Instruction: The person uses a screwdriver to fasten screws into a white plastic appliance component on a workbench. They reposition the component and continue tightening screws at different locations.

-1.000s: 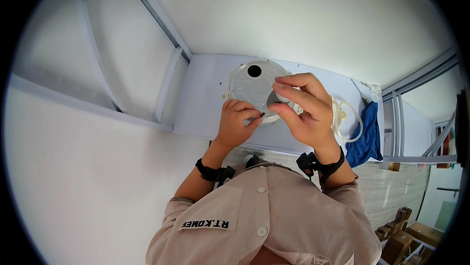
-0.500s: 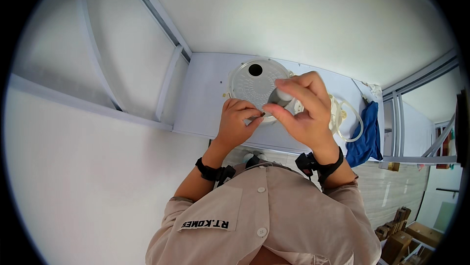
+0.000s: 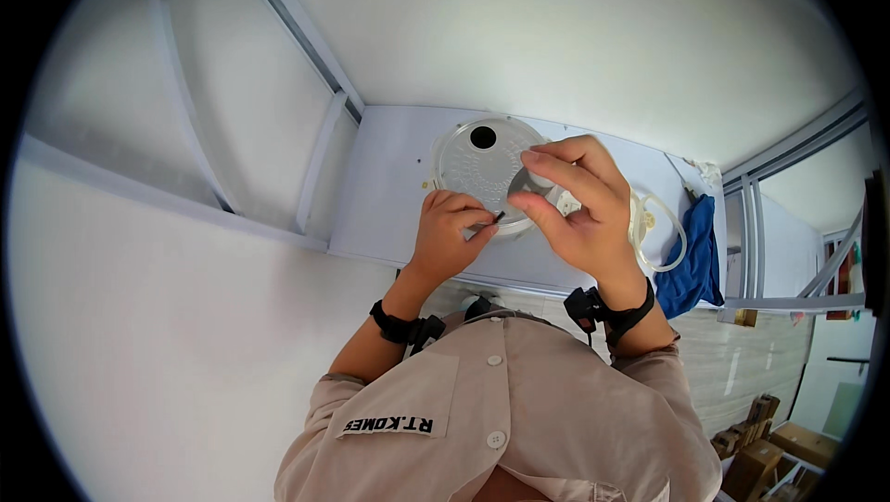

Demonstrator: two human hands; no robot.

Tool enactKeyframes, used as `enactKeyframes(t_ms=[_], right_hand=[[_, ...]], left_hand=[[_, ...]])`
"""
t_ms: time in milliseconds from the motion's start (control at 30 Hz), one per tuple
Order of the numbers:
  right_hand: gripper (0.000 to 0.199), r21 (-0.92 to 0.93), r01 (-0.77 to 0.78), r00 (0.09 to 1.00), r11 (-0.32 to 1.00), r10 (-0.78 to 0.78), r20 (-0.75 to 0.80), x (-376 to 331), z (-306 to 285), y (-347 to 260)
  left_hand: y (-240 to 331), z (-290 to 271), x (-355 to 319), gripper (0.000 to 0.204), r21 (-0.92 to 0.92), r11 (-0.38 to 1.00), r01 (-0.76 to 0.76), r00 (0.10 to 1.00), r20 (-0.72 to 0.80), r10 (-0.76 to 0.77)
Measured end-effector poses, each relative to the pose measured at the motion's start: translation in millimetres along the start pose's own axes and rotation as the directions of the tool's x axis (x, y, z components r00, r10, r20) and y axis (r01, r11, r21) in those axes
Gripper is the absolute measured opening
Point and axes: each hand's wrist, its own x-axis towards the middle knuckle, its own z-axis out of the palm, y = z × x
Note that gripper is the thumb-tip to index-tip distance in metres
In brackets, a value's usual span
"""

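Note:
My left hand (image 3: 451, 231) is closed, with thumb and fingers pinching a small thin dark piece (image 3: 501, 217) whose kind I cannot make out. To its right, my right hand (image 3: 586, 205) grips a small grey, rounded object (image 3: 528, 184) with a pale part, between thumb and fingers; the fingers partly cover it. The two hands are apart, with a short gap between the dark piece and the grey object. Beneath them on the table is a round, pale, translucent disc-like lid or cover (image 3: 459, 164) with a patterned surface and a black round spot (image 3: 483, 138) near its far edge.
The white table (image 3: 380, 159) stands against a white wall. At its right lie a pale ring-shaped part (image 3: 684, 241), a blue cloth (image 3: 691, 270) hanging over the front edge, and a thin tool (image 3: 681, 173). Metal frame bars (image 3: 320, 164) rise at the left. Cardboard boxes (image 3: 753, 470) sit at lower right.
My right hand has shifted slightly right with the grey object, widening the gap to my left hand. More of the dark piece shows at my left fingertips.

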Motion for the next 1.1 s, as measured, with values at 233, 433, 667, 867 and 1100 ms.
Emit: enactKeyframes(t_ms=[233,433,667,867,1100], right_hand=[[0.045,0.109,0.038,0.999,0.993,-0.036,-0.014,6,6,-10],[0.042,0.150,-0.033,0.986,0.988,0.008,0.169,-2,-3,-7],[0.046,-0.028,0.133,0.990,0.991,-0.134,-0.036,-4,15,2],[0.044,0.152,-0.030,0.999,0.988,0.024,0.038,7,10,-17],[0.039,0.015,0.061,0.998,0.998,-0.061,0.013,-3,16,-2]], left_hand=[[2,-2,-1,0.012,0.010,1.000,0.006,1.000,0.001,-0.006],[2,-1,-2,0.013,0.016,1.000,0.004,1.000,0.002,-0.004],[-1,4,0,0.011,0.006,0.999,0.034,0.999,0.012,-0.035],[0,-2,-1,0.010,0.021,1.000,0.007,1.000,-0.005,-0.007],[4,-2,1,0.010,0.030,0.999,0.022,1.000,0.016,-0.022]])
